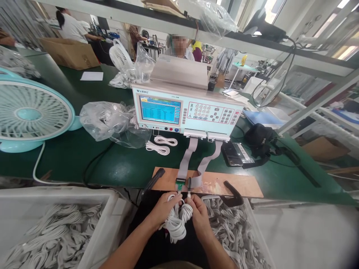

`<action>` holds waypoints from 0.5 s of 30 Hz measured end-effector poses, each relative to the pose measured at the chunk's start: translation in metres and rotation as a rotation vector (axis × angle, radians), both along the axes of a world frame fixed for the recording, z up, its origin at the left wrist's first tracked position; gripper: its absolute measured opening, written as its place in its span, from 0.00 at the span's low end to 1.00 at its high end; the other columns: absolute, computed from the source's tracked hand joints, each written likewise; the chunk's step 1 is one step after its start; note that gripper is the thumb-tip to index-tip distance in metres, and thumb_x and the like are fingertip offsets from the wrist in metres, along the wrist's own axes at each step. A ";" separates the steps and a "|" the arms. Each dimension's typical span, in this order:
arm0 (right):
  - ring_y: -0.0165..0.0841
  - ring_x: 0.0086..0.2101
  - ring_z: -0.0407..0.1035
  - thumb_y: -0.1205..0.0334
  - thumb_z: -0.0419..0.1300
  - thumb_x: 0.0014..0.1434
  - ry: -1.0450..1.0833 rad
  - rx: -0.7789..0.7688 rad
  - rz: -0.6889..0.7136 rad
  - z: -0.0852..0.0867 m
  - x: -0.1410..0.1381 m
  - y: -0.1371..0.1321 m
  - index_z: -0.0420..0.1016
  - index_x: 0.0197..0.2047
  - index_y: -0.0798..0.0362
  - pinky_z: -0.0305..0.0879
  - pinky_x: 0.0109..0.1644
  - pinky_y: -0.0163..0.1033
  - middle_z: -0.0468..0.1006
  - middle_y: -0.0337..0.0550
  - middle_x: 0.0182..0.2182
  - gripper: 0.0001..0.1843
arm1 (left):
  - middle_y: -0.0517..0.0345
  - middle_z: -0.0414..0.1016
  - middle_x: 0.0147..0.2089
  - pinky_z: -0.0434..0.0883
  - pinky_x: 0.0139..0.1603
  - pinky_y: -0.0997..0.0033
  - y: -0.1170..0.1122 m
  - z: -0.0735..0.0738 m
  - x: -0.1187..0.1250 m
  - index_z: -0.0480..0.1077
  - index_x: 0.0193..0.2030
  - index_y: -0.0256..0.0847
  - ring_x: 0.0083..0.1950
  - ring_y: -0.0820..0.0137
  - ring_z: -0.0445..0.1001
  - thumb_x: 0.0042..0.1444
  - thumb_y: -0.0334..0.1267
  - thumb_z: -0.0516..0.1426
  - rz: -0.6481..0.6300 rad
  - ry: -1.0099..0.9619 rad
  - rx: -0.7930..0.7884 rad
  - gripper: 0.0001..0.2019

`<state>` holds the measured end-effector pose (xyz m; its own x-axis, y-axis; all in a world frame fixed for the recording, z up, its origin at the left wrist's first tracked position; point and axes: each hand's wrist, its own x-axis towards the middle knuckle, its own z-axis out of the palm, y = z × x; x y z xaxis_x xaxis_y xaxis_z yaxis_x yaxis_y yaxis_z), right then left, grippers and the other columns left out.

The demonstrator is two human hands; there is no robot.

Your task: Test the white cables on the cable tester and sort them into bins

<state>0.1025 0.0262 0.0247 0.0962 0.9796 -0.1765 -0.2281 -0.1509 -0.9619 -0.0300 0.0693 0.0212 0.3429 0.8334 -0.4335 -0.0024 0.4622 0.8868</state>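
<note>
A coiled white cable [176, 224] hangs between my hands at the table's front edge. My left hand [166, 207] pinches one plug of it, which meets a small green circuit board [180, 184]. With closed fingers, my right hand [198, 212] grips the other plug [189, 194] at a second upright connector [189, 183]. Whether each plug is fully seated I cannot tell. Grey ribbon cables [186, 160] run from these connectors up to a bench tester [185, 108] with a lit blue screen. The connectors sit on a copper-coloured board [235, 183].
Bins of bundled cables stand left [109, 201] and right [252, 216] below the table. A turquoise fan [30, 112], bagged cables [106, 119], two loose coils [161, 145], a phone [232, 154] and a black pouch [259, 136] lie around the tester. Several people work beyond.
</note>
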 end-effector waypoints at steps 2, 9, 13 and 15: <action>0.28 0.24 0.56 0.52 0.58 0.56 0.048 -0.023 -0.008 -0.002 -0.001 0.001 0.68 0.25 0.54 0.54 0.29 0.33 0.65 0.35 0.21 0.15 | 0.63 0.63 0.20 0.59 0.26 0.76 0.000 0.002 0.000 0.65 0.23 0.37 0.22 0.74 0.61 0.48 0.54 0.55 0.000 0.013 0.019 0.20; 0.27 0.22 0.59 0.49 0.63 0.51 0.202 -0.098 -0.061 -0.010 -0.002 0.004 0.71 0.26 0.56 0.56 0.28 0.31 0.69 0.36 0.20 0.17 | 0.62 0.65 0.21 0.60 0.29 0.74 0.002 -0.003 0.001 0.66 0.22 0.37 0.25 0.71 0.63 0.47 0.56 0.56 0.026 0.025 0.069 0.21; 0.33 0.26 0.65 0.47 0.67 0.45 0.123 -0.155 -0.120 -0.004 0.000 0.006 0.75 0.26 0.56 0.62 0.31 0.34 0.72 0.39 0.21 0.19 | 0.60 0.67 0.21 0.60 0.30 0.73 0.001 -0.011 0.003 0.70 0.23 0.36 0.27 0.70 0.64 0.46 0.59 0.55 0.075 0.066 0.113 0.24; 0.34 0.26 0.67 0.46 0.69 0.40 0.102 -0.169 -0.194 -0.002 -0.001 0.008 0.76 0.25 0.55 0.63 0.31 0.35 0.74 0.40 0.21 0.20 | 0.59 0.67 0.22 0.60 0.31 0.73 0.002 -0.013 0.002 0.72 0.23 0.36 0.27 0.69 0.64 0.46 0.62 0.54 0.074 0.072 0.145 0.26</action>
<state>0.1016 0.0344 0.0228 0.2529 0.9004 -0.3539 -0.3627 -0.2508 -0.8975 -0.0275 0.0717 0.0085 0.2506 0.9110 -0.3276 0.0337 0.3300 0.9434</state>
